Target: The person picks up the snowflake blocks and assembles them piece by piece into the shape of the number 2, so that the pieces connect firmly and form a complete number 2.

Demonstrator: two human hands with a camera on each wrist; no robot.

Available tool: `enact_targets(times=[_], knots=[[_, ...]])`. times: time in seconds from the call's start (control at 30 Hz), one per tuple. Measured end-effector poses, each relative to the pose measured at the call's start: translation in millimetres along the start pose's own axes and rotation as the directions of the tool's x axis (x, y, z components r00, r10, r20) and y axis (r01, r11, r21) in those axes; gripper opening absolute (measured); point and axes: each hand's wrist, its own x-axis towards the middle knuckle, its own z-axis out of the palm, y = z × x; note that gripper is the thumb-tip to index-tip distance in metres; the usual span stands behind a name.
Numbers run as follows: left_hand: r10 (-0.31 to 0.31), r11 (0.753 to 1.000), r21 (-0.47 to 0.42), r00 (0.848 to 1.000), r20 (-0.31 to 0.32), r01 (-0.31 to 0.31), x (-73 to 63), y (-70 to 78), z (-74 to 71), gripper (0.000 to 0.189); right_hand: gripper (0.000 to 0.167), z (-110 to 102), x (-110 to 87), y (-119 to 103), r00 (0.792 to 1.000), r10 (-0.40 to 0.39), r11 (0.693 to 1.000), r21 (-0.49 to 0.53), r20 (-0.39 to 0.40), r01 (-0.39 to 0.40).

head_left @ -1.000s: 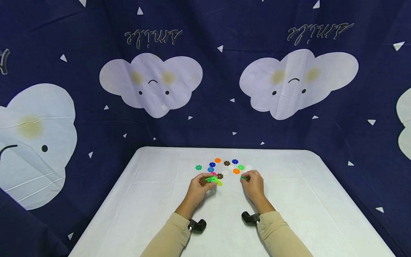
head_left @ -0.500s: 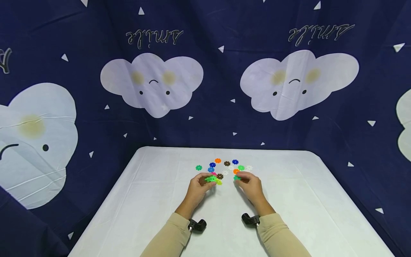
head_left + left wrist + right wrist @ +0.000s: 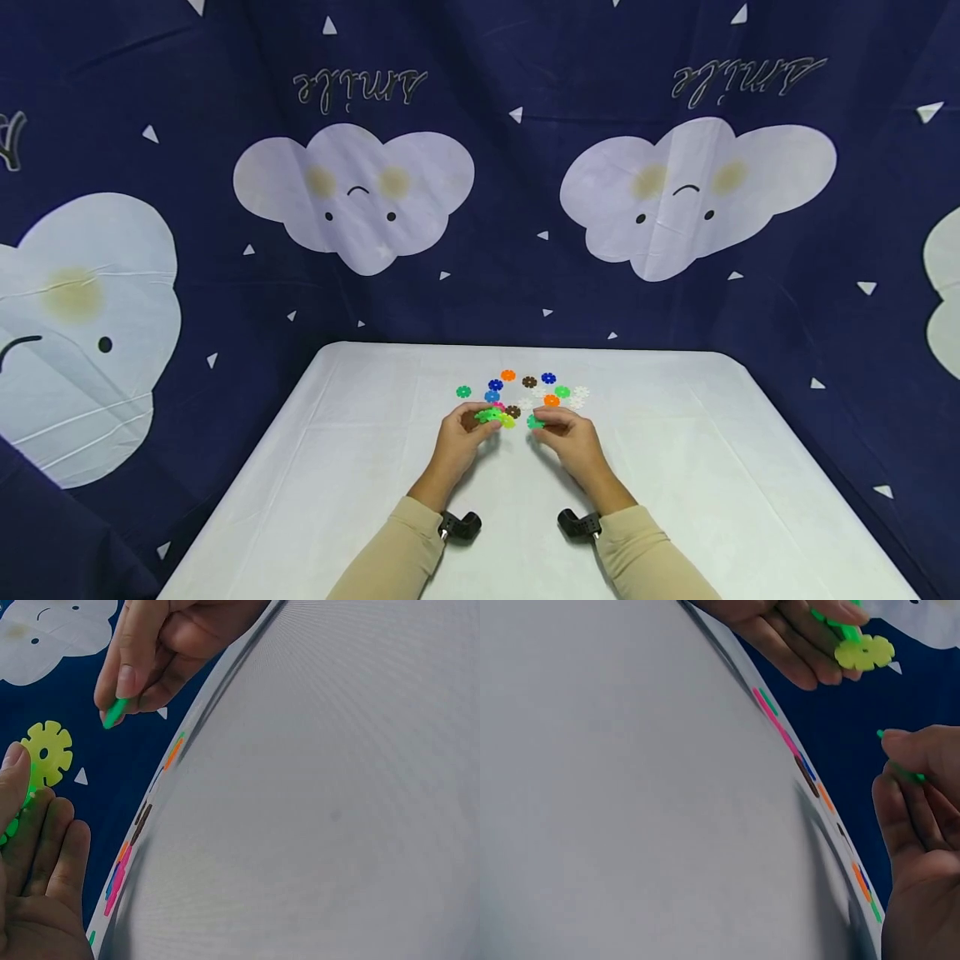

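My left hand holds a bright green snowflake disc between thumb and fingers. A yellow snowflake disc with a notched rim and centre hole is joined to the green part and sticks out past the thumb. My right hand pinches a teal-green snowflake disc between thumb and fingertips, seen edge-on in the left wrist view. Both hands are raised over the table, facing each other with a small gap between the two held pieces. Part of the green piece is hidden behind the left fingers.
Loose snowflake discs lie scattered behind the hands on the white table, among them an orange disc, a brown disc, a blue disc and a green disc. A dark blue cloud-print curtain hangs behind.
My right hand has moved left with its teal-green disc, bringing it near the left hand's piece. My left hand has stayed almost still, still holding the green and yellow discs.
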Motion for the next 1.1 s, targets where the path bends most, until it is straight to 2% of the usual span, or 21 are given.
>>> enact_targets(times=[0.27,0.57,0.87,1.1], knots=[[-0.007,1.0,0.022,1.0,-0.015,0.007,-0.2,1.0,-0.3,0.037,0.031,7.9,-5.5,-2.3,0.999,-0.025,0.997,0.08,0.046,0.021],[-0.011,0.999,0.031,1.0,-0.02,0.012,0.0,2.1,-0.3,0.038,0.033,14.1,-9.0,-3.1,0.998,-0.029,0.991,0.134,0.06,0.021],[-0.037,0.999,-0.001,0.999,-0.015,0.037,-0.2,1.6,0.7,0.038,0.034,14.5,-9.6,-1.3,0.996,-0.041,0.974,0.225,0.083,0.022],[-0.028,1.0,0.014,1.0,0.004,0.028,-3.7,16.9,3.3,0.036,0.037,15.1,-9.8,-2.0,0.991,-0.06,0.964,0.264,0.119,0.027]])
